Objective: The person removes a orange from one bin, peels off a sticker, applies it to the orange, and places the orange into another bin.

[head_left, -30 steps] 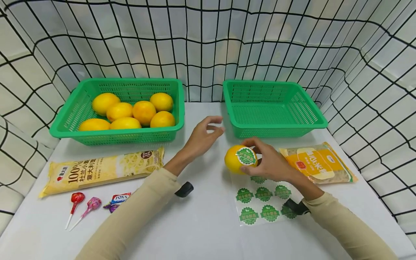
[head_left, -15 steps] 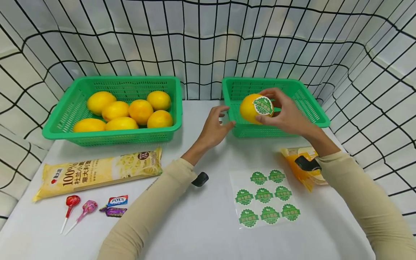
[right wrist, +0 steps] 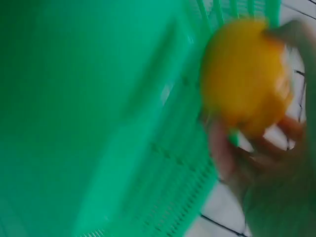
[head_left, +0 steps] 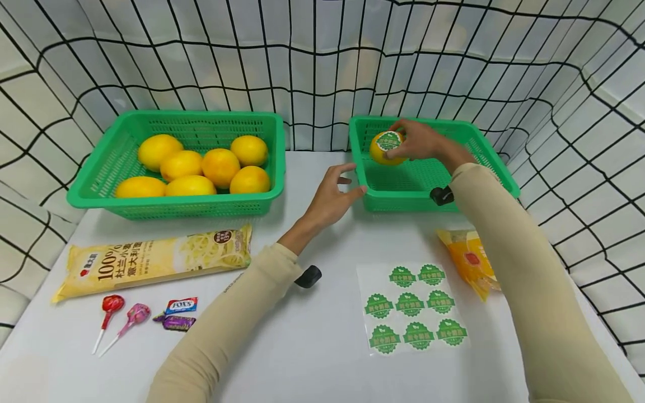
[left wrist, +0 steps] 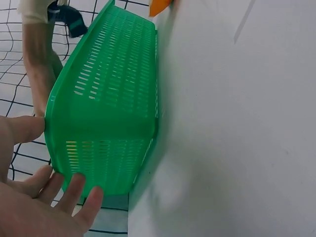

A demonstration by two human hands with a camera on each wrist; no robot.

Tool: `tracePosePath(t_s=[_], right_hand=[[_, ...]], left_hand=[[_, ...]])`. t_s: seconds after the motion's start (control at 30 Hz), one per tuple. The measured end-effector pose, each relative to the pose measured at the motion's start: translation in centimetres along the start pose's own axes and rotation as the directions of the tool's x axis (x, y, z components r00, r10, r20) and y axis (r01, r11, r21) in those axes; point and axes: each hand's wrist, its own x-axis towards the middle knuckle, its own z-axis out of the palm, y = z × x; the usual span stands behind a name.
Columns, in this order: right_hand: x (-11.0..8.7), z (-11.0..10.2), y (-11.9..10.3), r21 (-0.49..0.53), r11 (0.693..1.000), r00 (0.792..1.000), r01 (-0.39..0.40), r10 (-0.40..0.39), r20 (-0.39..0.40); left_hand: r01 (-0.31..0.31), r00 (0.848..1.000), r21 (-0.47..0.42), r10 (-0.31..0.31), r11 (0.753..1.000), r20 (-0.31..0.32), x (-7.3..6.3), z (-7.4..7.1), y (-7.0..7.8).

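My right hand (head_left: 422, 140) grips a yellow lemon (head_left: 383, 155) with a round green-and-white sticker (head_left: 388, 141) on it. The lemon is inside the right green basket (head_left: 403, 202), near its back left corner; the right wrist view shows it blurred, thumb and fingers around it. At that basket's left side is my left hand (head_left: 330, 197), its fingers spread and slightly bent. In the left wrist view, the left thumb and fingertips (left wrist: 91, 202) are right at the basket's rim and end wall, and the hand holds nothing.
Several lemons lie in the left green basket (head_left: 201, 210). A sheet of green stickers (head_left: 410, 308) is in front of the right basket, beside an orange food bag (head_left: 471, 260). Left are a pasta bag (head_left: 156, 260), two lollipops (head_left: 113, 303) and wrapped candies (head_left: 180, 313). Black netting surrounds the table.
My right hand has carried the stickered lemon from above the sticker sheet up and back into the right basket. My left hand has moved right, up to that basket's side.
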Motion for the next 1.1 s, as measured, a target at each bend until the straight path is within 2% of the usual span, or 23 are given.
tracePosePath(t_s=[0.2,0.43,0.67,0.93,1.1], right_hand=[[1.7,-0.9,-1.0,-0.101,0.989,0.979,-0.109,0.124,0.160],[3.7,-1.0,-1.5,-0.151,0.977,0.954,-0.152,0.184,0.234],[5.2,0.1,-0.9,-0.080,0.982,0.953,-0.171,0.186,0.239],[5.7,0.9,0.2,0.053,0.976,0.953,-0.209,0.191,0.237],[5.4,1.1,0.5,0.145,0.968,0.957,-0.207,0.168,0.238]], left_hand=[[0.026,1.000,0.000,-0.026,1.000,-0.004,0.0,0.0,0.3],[0.034,0.999,-0.012,-0.034,0.999,0.011,0.2,0.5,0.4],[0.025,1.000,-0.009,-0.025,1.000,0.002,-0.1,0.7,0.4],[0.016,1.000,-0.017,-0.016,1.000,0.010,-0.2,0.5,0.3],[0.018,1.000,-0.029,-0.018,0.999,0.011,-0.2,0.6,0.2]])
